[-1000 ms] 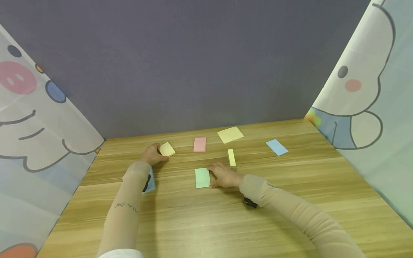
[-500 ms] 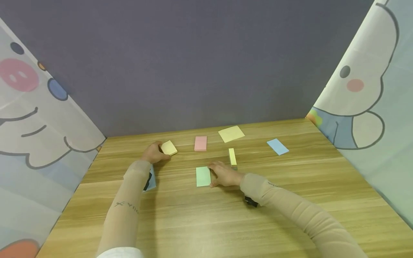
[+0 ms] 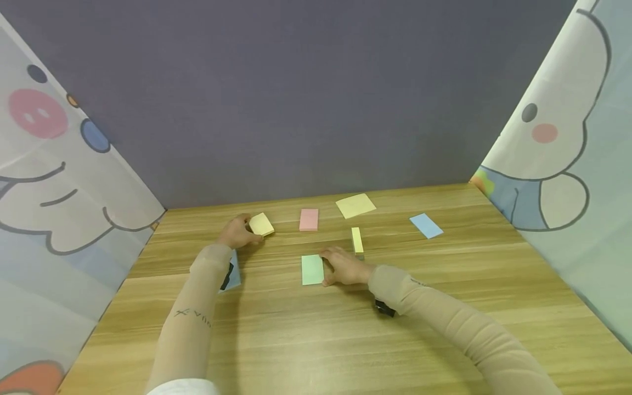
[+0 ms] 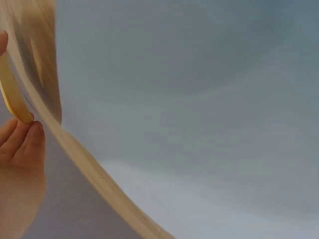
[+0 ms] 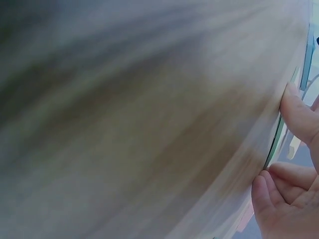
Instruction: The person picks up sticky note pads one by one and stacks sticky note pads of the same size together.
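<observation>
A square pale yellow sticky-note pad (image 3: 261, 225) sits at the back left of the table. My left hand (image 3: 236, 233) grips it by two opposite edges, and the left wrist view shows the thin side of the yellow pad (image 4: 15, 97) between thumb and fingertips. Nearer the middle lies a light green sticky-note pad (image 3: 312, 270). My right hand (image 3: 344, 266) spans its right side, with thumb at the near corner and fingers at the far one. In the right wrist view the green pad (image 5: 275, 137) appears edge-on between thumb and fingers.
A pink pad (image 3: 309, 219), a yellow sheet (image 3: 356, 206) and a blue pad (image 3: 427, 225) lie farther back. One narrow yellow-topped block (image 3: 357, 240) stands just beyond my right hand. Blue paper (image 3: 236, 274) shows partly hidden under my left wrist. A grey panel (image 3: 316, 99) rises behind the table.
My left hand and the yellow pad have shifted slightly right and away from me. My right hand stays at the green pad. The head view has drifted a little.
</observation>
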`<state>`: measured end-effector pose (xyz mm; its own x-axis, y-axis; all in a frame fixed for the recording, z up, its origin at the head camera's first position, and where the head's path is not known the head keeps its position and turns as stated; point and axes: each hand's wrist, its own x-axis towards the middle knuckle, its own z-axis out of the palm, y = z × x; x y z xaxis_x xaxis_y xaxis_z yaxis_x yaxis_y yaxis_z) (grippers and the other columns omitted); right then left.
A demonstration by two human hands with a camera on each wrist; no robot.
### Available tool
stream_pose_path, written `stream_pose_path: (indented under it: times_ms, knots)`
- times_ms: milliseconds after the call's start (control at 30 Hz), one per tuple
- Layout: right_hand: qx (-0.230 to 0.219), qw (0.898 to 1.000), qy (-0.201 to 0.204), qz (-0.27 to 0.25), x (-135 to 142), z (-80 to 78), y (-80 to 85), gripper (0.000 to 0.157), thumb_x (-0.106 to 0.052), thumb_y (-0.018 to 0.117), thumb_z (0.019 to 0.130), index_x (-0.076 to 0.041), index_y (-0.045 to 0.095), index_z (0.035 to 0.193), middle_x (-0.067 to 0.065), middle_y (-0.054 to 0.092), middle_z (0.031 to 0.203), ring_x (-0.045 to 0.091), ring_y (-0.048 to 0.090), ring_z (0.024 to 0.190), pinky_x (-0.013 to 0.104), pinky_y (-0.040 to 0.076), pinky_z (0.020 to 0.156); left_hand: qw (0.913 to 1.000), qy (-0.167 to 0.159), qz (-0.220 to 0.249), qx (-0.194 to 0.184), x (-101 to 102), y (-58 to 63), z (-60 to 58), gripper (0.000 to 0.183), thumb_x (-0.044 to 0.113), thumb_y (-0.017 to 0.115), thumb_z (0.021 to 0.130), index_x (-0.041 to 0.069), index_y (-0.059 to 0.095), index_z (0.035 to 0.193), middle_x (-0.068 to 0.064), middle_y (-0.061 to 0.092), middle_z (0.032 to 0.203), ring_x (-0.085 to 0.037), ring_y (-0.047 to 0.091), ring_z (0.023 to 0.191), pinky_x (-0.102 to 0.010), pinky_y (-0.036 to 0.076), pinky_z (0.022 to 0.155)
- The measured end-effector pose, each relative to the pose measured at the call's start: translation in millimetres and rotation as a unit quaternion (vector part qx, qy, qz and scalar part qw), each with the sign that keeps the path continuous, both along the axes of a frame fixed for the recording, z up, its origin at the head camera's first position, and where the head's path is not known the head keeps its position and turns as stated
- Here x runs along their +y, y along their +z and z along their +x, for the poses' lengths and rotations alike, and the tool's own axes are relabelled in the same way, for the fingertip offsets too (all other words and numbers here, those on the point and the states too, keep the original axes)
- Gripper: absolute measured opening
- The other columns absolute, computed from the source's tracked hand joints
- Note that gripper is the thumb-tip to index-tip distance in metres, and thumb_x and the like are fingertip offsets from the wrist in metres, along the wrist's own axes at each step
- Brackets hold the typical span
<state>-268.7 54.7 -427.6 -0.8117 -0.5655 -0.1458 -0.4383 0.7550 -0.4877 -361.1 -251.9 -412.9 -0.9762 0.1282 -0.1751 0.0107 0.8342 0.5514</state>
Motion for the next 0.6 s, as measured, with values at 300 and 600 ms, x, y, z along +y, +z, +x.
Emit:
stream_pose_path:
  times_ms: [300,600]
  knots:
    - [-0.005,1.0,-0.003,-0.011,2.4,-0.6,-1.4,0.08,-0.03,0.074,0.073,0.002,0.036,0.136,0.019,0.034,0.144,0.038,0.025,0.135,0.052,0.023,0.109,0.9999,0.0,-0.009,0.012,1.7,2.1,3.6,0.09,0.031,0.073,0.076,-0.001,0.022,0.143,-0.024,0.036,0.141,-0.04,0.04,0.124,-0.047,0.043,0.094]
    - [-0.003,1.0,-0.003,-0.009,2.9,-1.3,-2.6,0.081,-0.032,0.073,0.073,0.001,0.036,0.137,0.017,0.034,0.144,0.036,0.026,0.135,0.051,0.024,0.109,0.9998,-0.016,-0.002,0.016,5.0,6.5,12.4,0.091,0.03,0.073,0.076,-0.002,0.02,0.143,-0.026,0.037,0.14,-0.041,0.041,0.123,-0.049,0.042,0.096]
